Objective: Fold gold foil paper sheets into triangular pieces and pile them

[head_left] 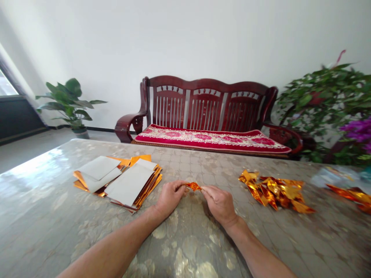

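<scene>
Surface [58,216] carries flat sheets [121,181] at left, folded pieces [275,191] at right; both hands [171,197] meet between them on a small foil piece [193,186]. Bench [205,116] stands behind, far side, plants flanking it

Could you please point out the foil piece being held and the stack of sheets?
foil piece [193,186]: head view, its crumpled middle.
stack of sheets [130,185]: head view, top sheet's white face.
</scene>
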A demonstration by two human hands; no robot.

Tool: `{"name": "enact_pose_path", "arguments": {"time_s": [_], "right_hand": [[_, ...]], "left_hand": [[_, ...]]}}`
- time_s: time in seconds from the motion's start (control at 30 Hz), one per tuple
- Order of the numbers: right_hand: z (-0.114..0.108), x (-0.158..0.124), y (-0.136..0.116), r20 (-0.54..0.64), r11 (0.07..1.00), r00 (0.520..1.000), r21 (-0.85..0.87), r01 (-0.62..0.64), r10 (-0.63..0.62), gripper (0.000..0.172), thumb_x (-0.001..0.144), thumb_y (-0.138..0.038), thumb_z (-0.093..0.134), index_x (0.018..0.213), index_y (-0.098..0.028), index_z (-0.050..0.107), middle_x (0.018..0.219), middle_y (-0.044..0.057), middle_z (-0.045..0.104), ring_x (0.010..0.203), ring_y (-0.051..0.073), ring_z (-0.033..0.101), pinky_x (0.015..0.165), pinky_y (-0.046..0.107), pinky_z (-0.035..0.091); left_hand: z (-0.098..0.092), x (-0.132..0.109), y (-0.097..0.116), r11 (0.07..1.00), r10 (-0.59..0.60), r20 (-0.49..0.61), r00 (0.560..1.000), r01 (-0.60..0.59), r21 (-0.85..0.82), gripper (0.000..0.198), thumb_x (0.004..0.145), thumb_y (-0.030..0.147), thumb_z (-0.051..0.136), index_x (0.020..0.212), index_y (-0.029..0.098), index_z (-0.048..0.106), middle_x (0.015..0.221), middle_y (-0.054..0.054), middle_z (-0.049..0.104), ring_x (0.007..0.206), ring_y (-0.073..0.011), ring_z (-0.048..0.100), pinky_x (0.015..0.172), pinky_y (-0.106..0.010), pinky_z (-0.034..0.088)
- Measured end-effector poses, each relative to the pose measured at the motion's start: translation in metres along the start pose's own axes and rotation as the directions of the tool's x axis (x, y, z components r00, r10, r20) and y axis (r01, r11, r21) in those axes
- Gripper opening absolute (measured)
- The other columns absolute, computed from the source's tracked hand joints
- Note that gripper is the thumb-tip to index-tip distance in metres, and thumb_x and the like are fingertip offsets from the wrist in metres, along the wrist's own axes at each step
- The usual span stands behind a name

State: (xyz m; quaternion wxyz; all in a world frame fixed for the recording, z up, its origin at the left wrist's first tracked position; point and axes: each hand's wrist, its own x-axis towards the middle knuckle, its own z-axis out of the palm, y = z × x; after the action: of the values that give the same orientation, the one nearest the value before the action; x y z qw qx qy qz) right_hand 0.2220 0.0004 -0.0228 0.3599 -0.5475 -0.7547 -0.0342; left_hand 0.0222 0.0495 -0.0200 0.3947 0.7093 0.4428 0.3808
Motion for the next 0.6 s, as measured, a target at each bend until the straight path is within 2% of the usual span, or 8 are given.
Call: {"name": "enact_pose_path", "arguments": {"time_s": [0.2, 0.3, 0.43, 0.6], "right_hand": [[0.005, 0.002, 0.002, -0.071, 1.0, 0.997, -0.012, -0.02, 0.019, 0.022, 0.093, -0.022, 0.053, 0.1, -0.022, 0.074, 0.094, 0.004, 0.076, 0.083, 0.017, 0.072, 0.077, 0.024, 0.052], [0.007, 0.002, 0.002, -0.049, 1.0, 0.999, -0.01, -0.023, 0.022, 0.023, 0.093, -0.023, 0.053, 0.103, -0.022, 0.074, 0.097, 0.004, 0.076, 0.086, 0.018, 0.072, 0.08, 0.025, 0.053], [0.007, 0.002, 0.001, -0.009, 1.0, 1.0, -0.004, -0.029, 0.029, 0.026, 0.094, -0.023, 0.052, 0.109, -0.022, 0.072, 0.102, 0.005, 0.075, 0.09, 0.018, 0.071, 0.084, 0.028, 0.054], [0.005, 0.003, -0.004, 0.036, 0.994, 0.998, 0.095, -0.059, 0.056, 0.028, 0.093, -0.022, 0.05, 0.112, -0.022, 0.071, 0.105, 0.006, 0.074, 0.095, 0.019, 0.07, 0.087, 0.03, 0.054]], "left_hand": [[0.0, 0.0, 0.008, 1.0, 0.003, -0.06, 0.998, -0.004, -0.017, 0.028, 0.081, 0.025, 0.053, 0.093, 0.019, 0.077, 0.077, 0.0, 0.075, 0.069, -0.0151, 0.066, 0.061, -0.021, 0.047], [-0.001, -0.001, 0.01, 1.0, -0.014, -0.073, 0.997, 0.013, -0.009, 0.027, 0.082, 0.027, 0.052, 0.088, 0.018, 0.077, 0.075, -0.001, 0.074, 0.067, -0.0149, 0.065, 0.059, -0.021, 0.046], [0.001, 0.001, 0.003, 0.999, -0.041, -0.096, 0.995, 0.042, 0.005, 0.027, 0.081, 0.028, 0.053, 0.09, 0.019, 0.076, 0.072, -0.001, 0.074, 0.065, -0.0149, 0.065, 0.057, -0.021, 0.046], [0.004, 0.002, -0.003, 0.998, -0.048, -0.121, 0.991, 0.044, -0.035, 0.027, 0.078, 0.023, 0.053, 0.092, 0.018, 0.075, 0.075, -0.001, 0.074, 0.067, -0.0152, 0.067, 0.06, -0.022, 0.049]]}}
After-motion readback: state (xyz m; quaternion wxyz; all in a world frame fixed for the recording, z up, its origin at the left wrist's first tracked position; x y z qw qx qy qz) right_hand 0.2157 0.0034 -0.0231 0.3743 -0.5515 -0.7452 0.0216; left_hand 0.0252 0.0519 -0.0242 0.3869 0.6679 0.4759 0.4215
